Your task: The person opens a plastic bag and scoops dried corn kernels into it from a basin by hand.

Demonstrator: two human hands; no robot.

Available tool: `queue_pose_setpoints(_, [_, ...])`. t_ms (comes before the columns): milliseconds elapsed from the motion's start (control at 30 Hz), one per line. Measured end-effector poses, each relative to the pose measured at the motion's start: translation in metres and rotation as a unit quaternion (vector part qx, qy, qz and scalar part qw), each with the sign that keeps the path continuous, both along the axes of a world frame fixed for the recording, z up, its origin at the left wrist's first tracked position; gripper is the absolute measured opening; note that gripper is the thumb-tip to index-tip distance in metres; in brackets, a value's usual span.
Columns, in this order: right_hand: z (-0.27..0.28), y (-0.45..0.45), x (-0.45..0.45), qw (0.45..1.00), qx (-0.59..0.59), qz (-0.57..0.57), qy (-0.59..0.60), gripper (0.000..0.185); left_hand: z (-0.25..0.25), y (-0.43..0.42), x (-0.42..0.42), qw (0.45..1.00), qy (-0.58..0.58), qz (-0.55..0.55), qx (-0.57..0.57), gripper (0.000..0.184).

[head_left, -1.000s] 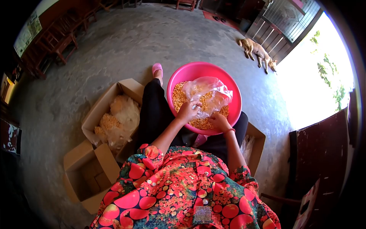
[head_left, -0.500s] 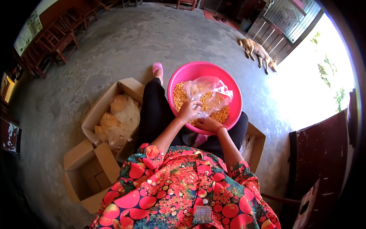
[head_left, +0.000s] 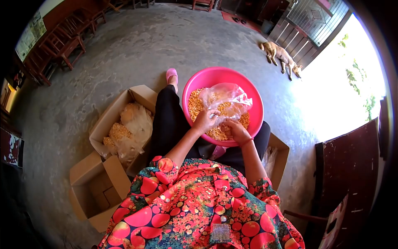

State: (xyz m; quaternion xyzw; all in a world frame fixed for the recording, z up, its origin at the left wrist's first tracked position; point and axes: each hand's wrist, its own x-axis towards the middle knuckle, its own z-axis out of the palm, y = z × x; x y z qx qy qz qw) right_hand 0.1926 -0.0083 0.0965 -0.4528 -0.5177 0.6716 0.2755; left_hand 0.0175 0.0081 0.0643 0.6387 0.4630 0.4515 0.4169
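Note:
A pink basin point(head_left: 258, 103) rests on my lap and holds loose yellow-orange kernels point(head_left: 195, 103). Over the kernels lies a clear plastic bag point(head_left: 236, 97). My left hand point(head_left: 205, 120) pinches the near edge of this bag at the basin's left side. Just right of it, my right hand point(head_left: 237, 132) is inside the basin's near side, palm turned partly up, over the kernels and close to the bag's edge. Its fingers are partly curled, and what lies in them is too small to make out.
Left of my legs stands a cardboard box point(head_left: 99, 124) with filled plastic bags point(head_left: 134, 128). A second cardboard box point(head_left: 78, 172) sits nearer. Another box point(head_left: 280, 162) is by my right leg. A dog point(head_left: 282, 56) lies near the doorway, and wooden chairs point(head_left: 62, 45) line the back left.
My right hand first moved left through the kernels towards my left hand, then back a little right and turned its palm up. My left hand has kept its hold on the bag.

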Motion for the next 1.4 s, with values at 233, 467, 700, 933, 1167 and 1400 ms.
queue_pose_setpoints(233, [0.0,0.003,0.008,0.964,-0.165,-0.124,0.165,0.018,-0.005,0.002,0.001,0.999,0.017,0.007,0.03,0.019])
queue_pose_setpoints(467, [-0.009,0.007,0.012,0.94,-0.14,-0.226,0.213,0.014,-0.002,0.002,0.001,1.0,0.005,0.003,0.008,0.019])
queue_pose_setpoints(700, [-0.02,0.016,0.021,0.913,-0.14,-0.274,0.267,0.016,0.005,0.0,0.001,1.0,0.004,-0.004,0.003,0.028])
queue_pose_setpoints(933, [-0.015,0.038,0.005,0.959,0.148,-0.225,0.085,0.026,-0.002,0.001,0.001,0.999,-0.019,-0.022,0.03,0.028])
queue_pose_setpoints(1167, [-0.003,0.034,-0.011,0.943,0.035,-0.293,0.153,0.029,-0.001,0.0,-0.001,1.0,-0.008,-0.019,0.005,0.026])
queue_pose_setpoints(1400, [-0.011,0.021,0.027,0.957,0.083,-0.279,0.019,0.025,-0.003,0.001,-0.001,1.0,-0.011,-0.018,0.017,0.024])
